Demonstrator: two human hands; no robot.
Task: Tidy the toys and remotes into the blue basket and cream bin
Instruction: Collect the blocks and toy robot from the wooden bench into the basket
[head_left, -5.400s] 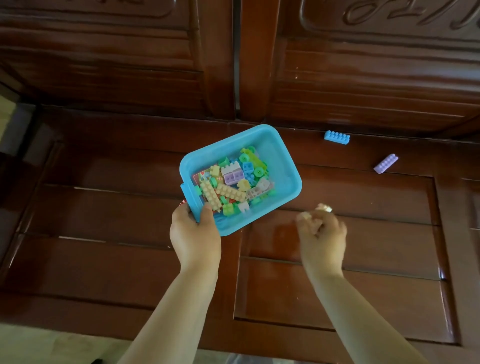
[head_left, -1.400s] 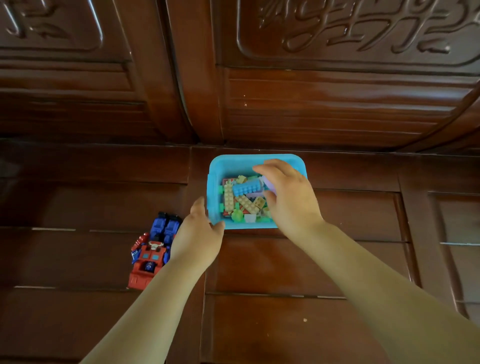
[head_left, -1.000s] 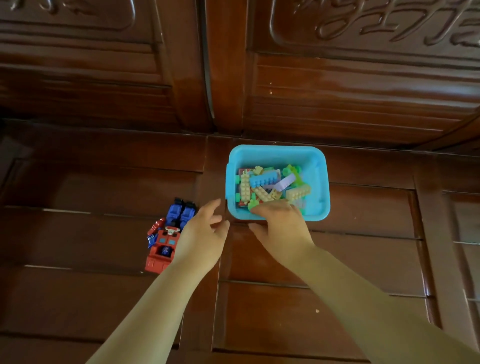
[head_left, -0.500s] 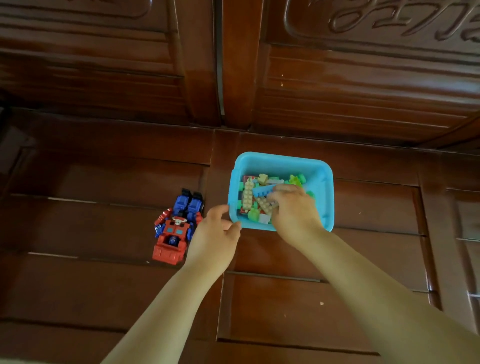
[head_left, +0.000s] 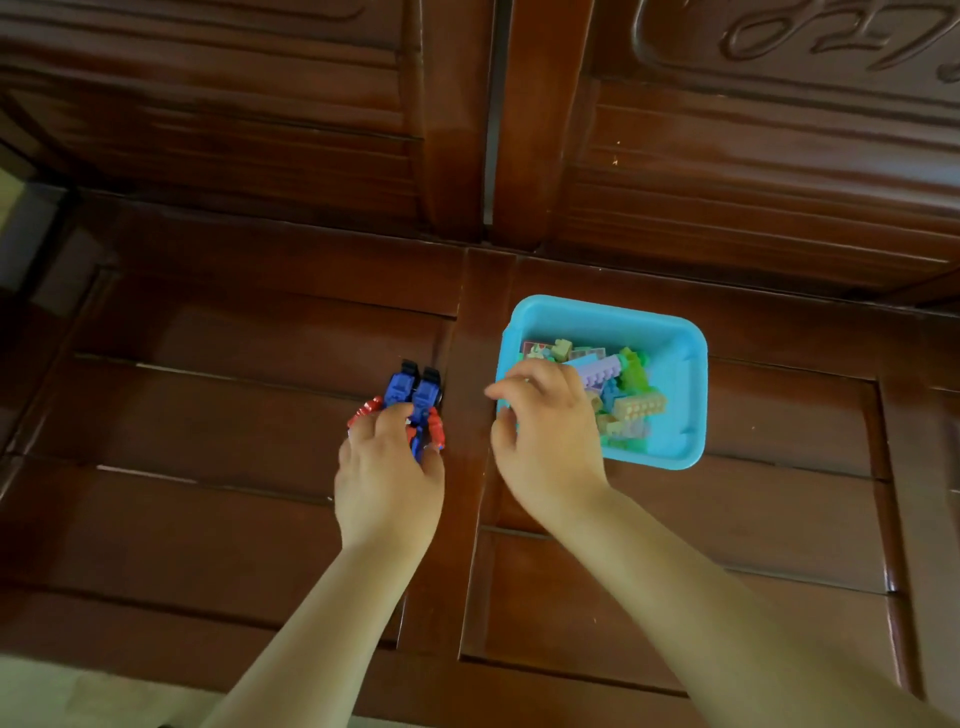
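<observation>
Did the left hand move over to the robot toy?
Yes. A moment ago the left hand was at the blue basket; it has shifted left, away from the basket, and now closes on the red and blue robot toy.

**Dark wood all around**

A glossy, panelled wooden bench seat (head_left: 208, 426) fills the lower view. Rising behind the seat is a carved wooden backrest (head_left: 753, 171), split by a narrow vertical gap (head_left: 488, 130). At the seat's near edge, a strip of pale floor (head_left: 78, 696) shows.
</observation>
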